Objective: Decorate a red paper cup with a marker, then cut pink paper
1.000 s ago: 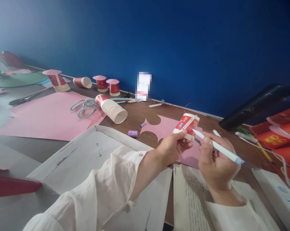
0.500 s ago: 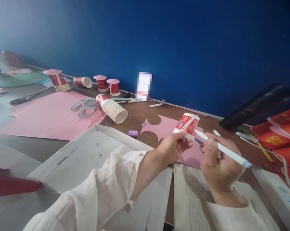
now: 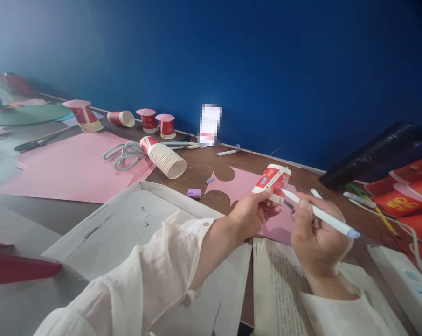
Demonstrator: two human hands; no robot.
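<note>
My left hand is closed around the rim end of a red and white paper cup, its printed side turned up. In my right hand is a white marker pen with a pale blue end, held in a writing grip. Its tip meets or nearly meets the cup's side; I cannot tell which. Under the hands lies a sheet of pink paper with round pieces cut from its edge. A dark tool, partly hidden, rests between the hands. A purple pen cap sits to the left.
A stack of paper cups lies on its side at mid-table. Cups with pink paper tops, such as this one, stand along the blue wall. A white box lid is at front left, printed pages in front, a power strip at right.
The marker's rear end has swung slightly left and up, and its tip has shifted a little on the cup's side. My left hand and the cup stay almost still.
</note>
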